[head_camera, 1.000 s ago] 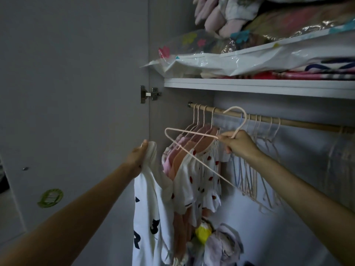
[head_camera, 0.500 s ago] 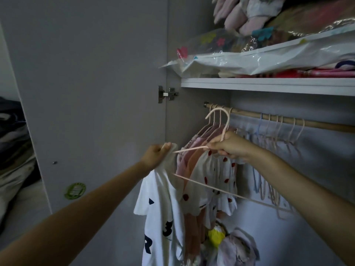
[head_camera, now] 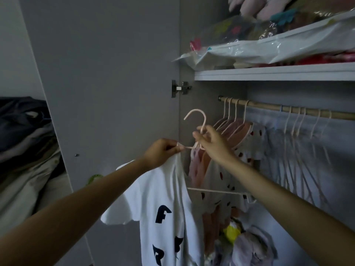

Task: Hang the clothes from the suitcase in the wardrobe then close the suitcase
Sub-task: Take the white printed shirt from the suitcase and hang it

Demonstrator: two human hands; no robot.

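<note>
white tee [head_camera: 163,198] + hanger [head_camera: 199,129] tip pinched in l hand [head_camera: 163,152]; r hand [head_camera: 211,143] grips hanger neck, shoulder end hidden.

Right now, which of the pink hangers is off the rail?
The pink hanger that the right hand grips by its neck, hook free in the air; the others hang on the wooden rail.

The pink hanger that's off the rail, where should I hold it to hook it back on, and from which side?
Grip the pink hanger at the neck just under its hook, from below, where the right hand pinches it now. That probably leaves the curved hook free on top to drop over the rail. The left hand holds the white T-shirt at the hanger's arm tip.
</note>
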